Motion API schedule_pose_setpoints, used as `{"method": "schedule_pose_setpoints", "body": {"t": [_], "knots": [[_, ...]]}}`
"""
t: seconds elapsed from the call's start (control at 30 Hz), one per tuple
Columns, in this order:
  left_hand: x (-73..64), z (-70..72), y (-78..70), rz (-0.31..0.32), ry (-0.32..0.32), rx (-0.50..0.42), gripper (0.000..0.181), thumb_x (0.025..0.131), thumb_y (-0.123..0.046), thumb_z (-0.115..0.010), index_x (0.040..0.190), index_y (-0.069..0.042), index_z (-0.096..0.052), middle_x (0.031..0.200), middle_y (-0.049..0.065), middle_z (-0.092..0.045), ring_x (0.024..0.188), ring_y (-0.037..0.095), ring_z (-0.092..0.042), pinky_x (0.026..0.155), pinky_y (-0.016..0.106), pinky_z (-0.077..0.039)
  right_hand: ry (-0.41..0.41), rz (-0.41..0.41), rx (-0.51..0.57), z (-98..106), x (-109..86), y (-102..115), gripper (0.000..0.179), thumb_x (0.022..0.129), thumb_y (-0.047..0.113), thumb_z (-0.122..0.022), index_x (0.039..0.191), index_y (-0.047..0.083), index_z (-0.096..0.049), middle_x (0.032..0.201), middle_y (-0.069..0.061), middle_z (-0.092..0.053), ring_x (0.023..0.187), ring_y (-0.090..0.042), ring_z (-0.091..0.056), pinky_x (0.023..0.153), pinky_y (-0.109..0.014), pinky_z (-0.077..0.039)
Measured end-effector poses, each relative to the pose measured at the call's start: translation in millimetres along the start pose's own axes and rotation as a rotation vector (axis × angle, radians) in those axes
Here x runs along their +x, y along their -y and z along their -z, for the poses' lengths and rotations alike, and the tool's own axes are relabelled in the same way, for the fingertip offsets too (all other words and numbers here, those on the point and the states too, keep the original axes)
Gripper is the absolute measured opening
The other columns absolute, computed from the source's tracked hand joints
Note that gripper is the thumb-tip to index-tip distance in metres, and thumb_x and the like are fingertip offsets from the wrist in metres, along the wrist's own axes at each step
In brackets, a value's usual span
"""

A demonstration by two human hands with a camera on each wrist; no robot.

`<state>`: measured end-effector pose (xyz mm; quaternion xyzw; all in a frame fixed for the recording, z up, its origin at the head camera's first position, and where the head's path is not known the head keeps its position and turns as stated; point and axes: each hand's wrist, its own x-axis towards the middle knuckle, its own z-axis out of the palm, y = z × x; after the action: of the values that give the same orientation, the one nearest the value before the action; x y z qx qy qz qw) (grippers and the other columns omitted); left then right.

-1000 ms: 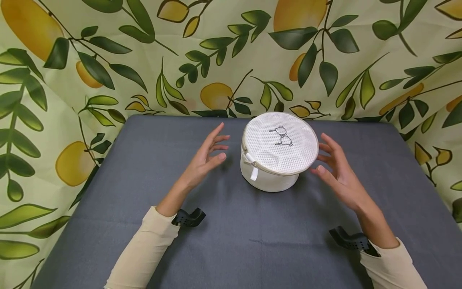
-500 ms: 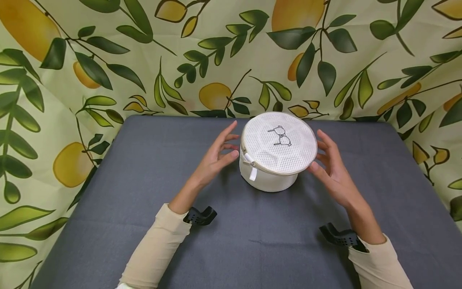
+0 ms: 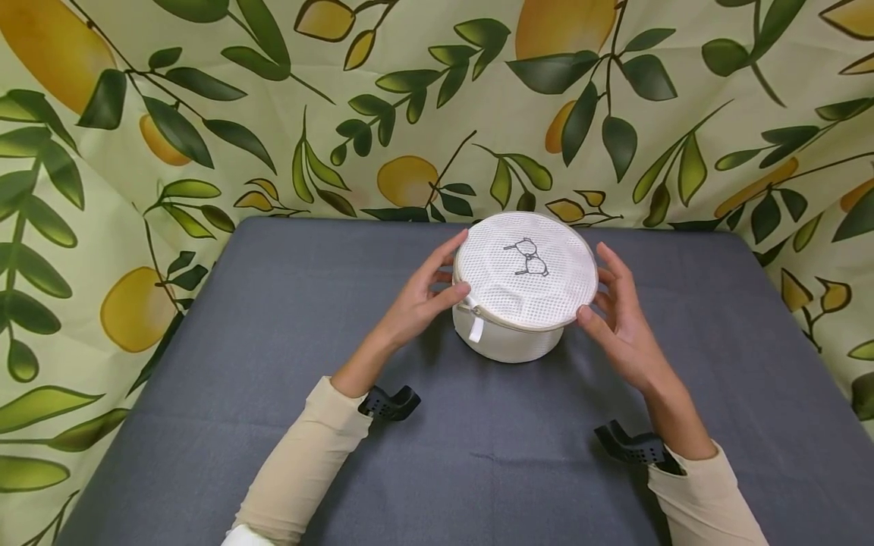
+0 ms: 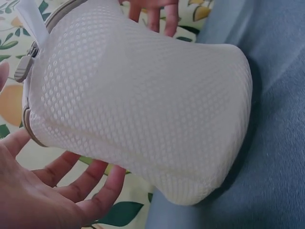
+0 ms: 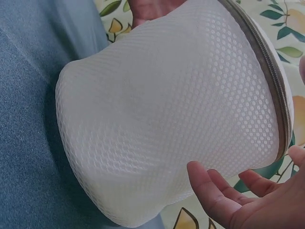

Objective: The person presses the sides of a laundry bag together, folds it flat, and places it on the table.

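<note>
A round white mesh laundry bag [image 3: 522, 292] stands upright on the grey cloth, its top marked with a dark outline of glasses [image 3: 530, 258]. My left hand [image 3: 413, 307] is at its left rim, thumb by the zipper and fingers along the side. On the right, my right hand [image 3: 628, 334] has its thumb at the rim and fingers beside the wall, loosely spread. The zipper pull [image 4: 23, 69] and a white loop tab [image 3: 476, 328] sit near the left thumb. In the right wrist view, the closed zipper [image 5: 271, 62] runs round the upper edge.
Grey cloth [image 3: 505, 462] covers the table. Behind and at the sides hangs a curtain [image 3: 321, 129] patterned with lemons and leaves, close to the table's back edge. Each wrist carries a black camera mount [image 3: 392, 403].
My left hand has come right, from apart to the bag's rim. My right hand has moved slightly left to the opposite side. The bag has hardly shifted.
</note>
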<state>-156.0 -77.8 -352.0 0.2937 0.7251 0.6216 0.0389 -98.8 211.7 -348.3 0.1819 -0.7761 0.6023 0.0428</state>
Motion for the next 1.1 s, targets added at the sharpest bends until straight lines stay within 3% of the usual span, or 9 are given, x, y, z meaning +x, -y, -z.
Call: {"method": "schedule_pose_setpoints", "body": {"t": [0.33, 0.67, 0.83, 1.1], "knots": [[7.0, -5.2, -2.1, 0.031, -0.036, 0.035, 0.084, 0.085, -0.066, -0.055, 0.152, -0.023, -0.029, 0.131, 0.007, -0.046, 0.100, 0.024, -0.054, 0.084, 0.041, -0.047, -0.034, 0.032, 0.187, -8, 2.2, -6, 0.071, 0.097, 0.001, -0.048, 0.154, 0.019, -0.009, 0.141, -0.016, -0.022, 0.128, -0.025, -0.036, 0.087, -0.018, -0.044], [12.4, -8.3, -4.5, 0.079, -0.047, -0.028, 0.085, 0.080, -0.059, -0.066, 0.150, -0.025, -0.031, 0.143, 0.001, -0.038, 0.108, 0.024, -0.053, 0.085, 0.039, -0.048, -0.043, 0.063, 0.244, -19, 9.4, -6, 0.071, 0.093, -0.007, -0.048, 0.152, 0.011, -0.013, 0.152, -0.013, -0.013, 0.133, -0.026, -0.026, 0.095, -0.018, -0.039], [15.0, -11.1, -1.9, 0.078, -0.064, -0.076, 0.080, 0.082, -0.045, -0.070, 0.149, -0.022, -0.034, 0.142, 0.001, -0.039, 0.107, 0.023, -0.053, 0.084, 0.038, -0.049, -0.031, 0.069, 0.246, -21, 11.1, -8, 0.072, 0.094, -0.004, -0.050, 0.152, 0.010, -0.011, 0.153, -0.013, -0.008, 0.131, -0.025, -0.029, 0.095, -0.018, -0.040], [19.1, -12.8, -1.5, 0.099, -0.076, -0.107, 0.073, 0.083, -0.015, -0.070, 0.148, -0.019, -0.037, 0.139, 0.002, -0.043, 0.106, 0.022, -0.053, 0.088, 0.037, -0.046, -0.044, 0.075, 0.284, -24, 14.9, -8, 0.070, 0.093, -0.008, -0.049, 0.151, 0.007, -0.014, 0.151, -0.015, -0.013, 0.124, -0.022, -0.038, 0.090, -0.019, -0.045]]}}
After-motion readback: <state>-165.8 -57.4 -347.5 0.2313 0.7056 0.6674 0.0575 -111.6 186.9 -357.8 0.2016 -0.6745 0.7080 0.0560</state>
